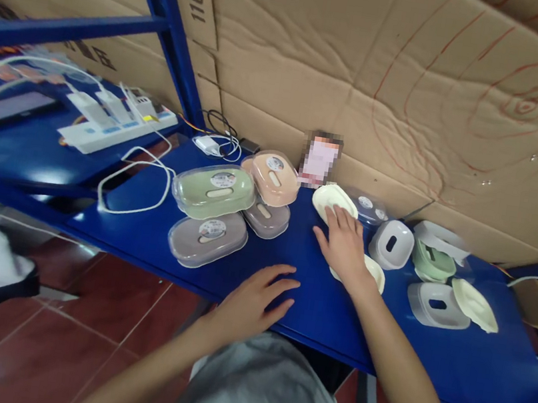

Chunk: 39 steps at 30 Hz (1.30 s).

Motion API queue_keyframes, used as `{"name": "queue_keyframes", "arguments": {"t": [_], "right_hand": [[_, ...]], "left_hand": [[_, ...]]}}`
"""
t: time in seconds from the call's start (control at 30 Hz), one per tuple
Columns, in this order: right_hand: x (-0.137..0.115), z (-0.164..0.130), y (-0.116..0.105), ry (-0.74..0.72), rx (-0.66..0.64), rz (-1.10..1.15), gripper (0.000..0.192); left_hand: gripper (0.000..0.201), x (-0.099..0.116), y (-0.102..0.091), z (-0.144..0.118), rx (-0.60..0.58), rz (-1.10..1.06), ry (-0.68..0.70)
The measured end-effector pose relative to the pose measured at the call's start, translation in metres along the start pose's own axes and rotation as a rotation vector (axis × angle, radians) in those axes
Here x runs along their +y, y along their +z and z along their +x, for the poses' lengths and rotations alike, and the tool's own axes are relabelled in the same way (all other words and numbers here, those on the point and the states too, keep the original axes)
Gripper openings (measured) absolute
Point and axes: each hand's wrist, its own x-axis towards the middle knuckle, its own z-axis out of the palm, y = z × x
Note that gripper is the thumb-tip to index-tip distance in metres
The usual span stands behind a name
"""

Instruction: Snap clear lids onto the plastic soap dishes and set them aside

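Observation:
My right hand (343, 243) reaches over the blue table, fingers spread, with its fingertips on a cream oval lid-like piece (334, 200). Under that wrist lies a second cream piece (376, 271), partly hidden by the arm. Nearer the front edge, my left hand (254, 297) hovers with fingers apart and holds nothing. To its upper left are boxes under clear covers: a green one (199, 192), a grey-mauve one (192, 244), a peach one (279, 183) and another grey-mauve one (269, 218). Right of my right hand stands a white oval container with a slot (392, 245).
More oval containers stand right: a green one (434, 261), a white one (435, 304) and a pale lid (476, 305). A phone-like device (320, 159) leans on the cardboard (289, 63). A power strip (112, 131) and white cable (130, 211) lie left, by the blue frame post (181, 47).

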Motion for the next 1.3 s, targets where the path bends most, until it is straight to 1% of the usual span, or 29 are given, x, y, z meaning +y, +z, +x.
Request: {"name": "queue_keyframes", "arguments": {"t": [0.07,0.13,0.27,0.37,0.43,0.47,0.53,0.6,0.67,0.7,0.77,0.8,0.87,0.93,1.03,1.13,1.2,1.27,1.3], "right_hand": [[0.015,-0.015,0.002,0.032,-0.022,-0.054,0.041],[0.025,-0.022,0.002,0.045,-0.024,-0.05,0.033],[0.036,-0.024,-0.011,0.049,0.018,0.005,0.035],[0.043,-0.034,-0.026,0.014,0.05,0.072,0.038],[0.048,-0.051,-0.035,-0.019,0.055,0.107,0.038],[0.051,-0.062,-0.039,-0.03,0.055,0.118,0.039],[0.06,-0.086,-0.044,-0.032,0.072,0.111,0.04],[0.072,-0.11,-0.044,0.003,0.123,0.055,0.04],[0.084,-0.127,-0.04,0.065,0.179,-0.03,0.044],[0.09,-0.132,-0.036,0.104,0.198,-0.073,0.049],[0.097,-0.135,-0.027,0.189,0.217,-0.139,0.063],[0.1,-0.133,-0.022,0.228,0.227,-0.159,0.065],[0.102,-0.127,-0.016,0.268,0.264,-0.139,0.059],[0.102,-0.122,-0.015,0.252,0.314,-0.068,0.046],[0.097,-0.124,-0.024,0.191,0.394,0.024,0.039],[0.075,-0.14,-0.034,0.066,0.416,0.097,0.034],[0.053,-0.156,-0.037,-0.069,0.361,0.182,0.034],[0.032,-0.171,-0.036,-0.194,0.254,0.298,0.036],[0.024,-0.177,-0.034,-0.234,0.198,0.35,0.037]], "left_hand": [[0.031,-0.001,0.003,0.0,0.002,0.046,0.014],[0.031,-0.002,0.005,0.0,0.004,0.096,0.027],[0.031,0.003,0.006,0.001,0.005,0.164,0.076],[0.033,0.013,0.007,0.009,-0.069,0.185,0.166],[0.04,0.02,0.009,0.021,-0.138,0.2,0.215],[0.045,0.022,0.011,0.028,-0.161,0.222,0.217],[0.057,0.023,0.015,0.043,-0.171,0.289,0.176],[0.061,0.02,0.017,0.054,-0.163,0.348,0.112],[0.053,0.017,0.016,0.057,-0.156,0.371,0.082],[0.047,0.017,0.015,0.055,-0.155,0.371,0.09],[0.036,0.017,0.013,0.045,-0.15,0.355,0.134],[0.032,0.018,0.012,0.038,-0.15,0.338,0.164],[0.026,0.02,0.013,0.025,-0.155,0.304,0.219],[0.024,0.021,0.016,0.014,-0.125,0.293,0.236],[0.028,0.021,0.022,0.007,-0.017,0.314,0.216],[0.041,0.019,0.024,0.007,0.072,0.309,0.193],[0.052,0.019,0.023,0.008,0.114,0.263,0.153],[0.06,0.018,0.021,0.008,0.14,0.203,0.105],[0.06,0.017,0.02,0.008,0.137,0.18,0.096]]}}
